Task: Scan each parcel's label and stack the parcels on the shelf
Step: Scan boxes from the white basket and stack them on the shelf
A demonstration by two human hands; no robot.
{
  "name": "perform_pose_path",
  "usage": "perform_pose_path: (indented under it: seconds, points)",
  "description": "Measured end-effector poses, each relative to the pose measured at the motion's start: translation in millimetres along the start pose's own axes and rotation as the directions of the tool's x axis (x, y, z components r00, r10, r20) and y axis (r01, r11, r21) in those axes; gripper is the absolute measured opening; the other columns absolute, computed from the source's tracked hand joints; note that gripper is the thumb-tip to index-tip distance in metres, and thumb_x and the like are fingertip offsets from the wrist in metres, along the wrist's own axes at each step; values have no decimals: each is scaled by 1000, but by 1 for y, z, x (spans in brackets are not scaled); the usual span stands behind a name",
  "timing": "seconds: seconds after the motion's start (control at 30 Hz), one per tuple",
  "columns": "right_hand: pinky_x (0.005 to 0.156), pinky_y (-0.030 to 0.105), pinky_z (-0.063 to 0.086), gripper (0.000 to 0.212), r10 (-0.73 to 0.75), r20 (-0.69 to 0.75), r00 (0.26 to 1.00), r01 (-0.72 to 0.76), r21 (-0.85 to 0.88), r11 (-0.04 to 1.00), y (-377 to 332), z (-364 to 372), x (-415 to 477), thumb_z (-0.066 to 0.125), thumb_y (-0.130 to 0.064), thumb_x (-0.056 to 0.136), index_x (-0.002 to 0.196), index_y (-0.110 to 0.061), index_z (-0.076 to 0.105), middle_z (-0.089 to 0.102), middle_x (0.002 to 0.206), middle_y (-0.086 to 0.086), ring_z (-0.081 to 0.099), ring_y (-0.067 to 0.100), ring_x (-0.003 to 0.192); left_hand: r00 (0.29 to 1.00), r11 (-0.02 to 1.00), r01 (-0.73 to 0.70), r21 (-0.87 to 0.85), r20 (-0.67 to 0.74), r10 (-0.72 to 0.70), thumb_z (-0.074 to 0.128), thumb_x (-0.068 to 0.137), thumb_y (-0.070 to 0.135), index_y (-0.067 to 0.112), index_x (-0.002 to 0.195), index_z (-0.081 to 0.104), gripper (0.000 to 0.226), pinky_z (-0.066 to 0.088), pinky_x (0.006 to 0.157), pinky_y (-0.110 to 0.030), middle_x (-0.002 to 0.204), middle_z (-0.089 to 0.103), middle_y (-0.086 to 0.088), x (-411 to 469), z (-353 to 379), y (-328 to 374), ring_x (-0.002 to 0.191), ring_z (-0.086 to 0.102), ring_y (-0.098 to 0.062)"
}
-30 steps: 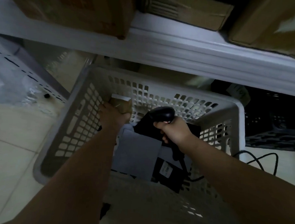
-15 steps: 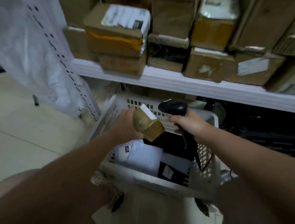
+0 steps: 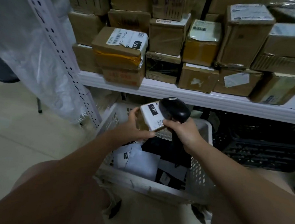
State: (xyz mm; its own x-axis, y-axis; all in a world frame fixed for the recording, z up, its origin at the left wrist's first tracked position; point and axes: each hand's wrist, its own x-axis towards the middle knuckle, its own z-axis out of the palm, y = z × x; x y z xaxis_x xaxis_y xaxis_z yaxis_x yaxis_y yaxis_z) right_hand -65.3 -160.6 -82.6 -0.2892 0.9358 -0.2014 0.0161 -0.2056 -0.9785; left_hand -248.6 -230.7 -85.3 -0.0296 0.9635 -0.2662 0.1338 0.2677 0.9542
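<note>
Left hand [image 3: 137, 126] is clamped round the small parcel [image 3: 147, 119] above the basket [image 3: 140, 184], label up; right hand [image 3: 183, 132] is fisted on the scanner [image 3: 174, 109], head practically touching the label; I'd back it off, aim at the code, then shelf [image 3: 194, 97] it.

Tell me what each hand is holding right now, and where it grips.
The left hand grips the small labelled parcel by its left side and bottom edge. The right hand is wrapped round the handle of the black scanner.
</note>
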Motion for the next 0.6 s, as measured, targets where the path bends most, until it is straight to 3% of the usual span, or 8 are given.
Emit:
perform_pose_path:
  seconds: [0.1,0.17,0.23,0.37,0.43,0.5,0.57,0.6]
  points:
    - [91,29,51,64,-134,18,991,135,-201,970,3,0,3,83,2,69,125,-2,53,66,117,12,64,18,107,986,980,118,-157,-94,-134,59,89,47,24,116,36,43,57,74,-35,115,59,-11,6,4,2,93,67,-21]
    - [96,31,49,69,-178,61,982,187,-254,949,6,0,4,84,1,68,128,-2,50,63,121,12,61,19,112,969,974,118,-192,-191,-155,60,91,39,16,101,37,34,54,57,-25,100,58,-12,11,1,3,72,66,-16]
    - [95,32,50,70,-186,66,980,197,-270,942,8,0,5,82,5,68,130,-3,49,63,120,13,61,21,111,968,982,150,-115,-187,-170,63,90,26,9,98,37,32,49,50,-19,96,55,-11,12,-2,4,70,62,-14]
    - [93,34,53,74,-194,13,981,191,-265,945,9,2,8,84,-10,66,131,-6,48,62,121,14,62,20,110,977,975,212,59,-29,-211,80,72,31,4,117,42,65,57,71,-27,111,61,-15,13,-3,-7,92,66,-21]
    - [98,38,52,78,-179,17,984,178,-227,957,8,2,7,85,-29,59,128,-9,52,62,121,10,62,17,111,979,978,205,26,-12,-204,79,77,20,8,122,37,62,57,72,-26,112,62,-12,12,-1,-13,95,66,-20]
    - [100,38,49,77,-179,25,983,180,-247,952,6,3,3,82,-40,58,125,-14,55,61,122,8,59,17,113,980,980,196,-29,41,-194,78,77,15,7,124,46,57,57,86,-37,115,65,-13,15,-3,-20,102,67,-26]
    - [94,36,49,57,-195,46,980,200,-287,937,4,2,0,82,-36,66,116,-15,61,65,112,5,61,16,106,979,980,199,0,37,-199,73,81,13,9,117,60,38,51,96,-45,112,69,-13,16,-7,-27,105,66,-29]
    - [85,35,51,40,-201,74,977,214,-299,930,2,2,-1,82,-30,72,105,-16,65,70,96,0,64,12,95,978,978,210,6,-2,-210,71,82,11,9,114,62,33,51,96,-46,111,69,-13,16,-10,-30,106,66,-30]
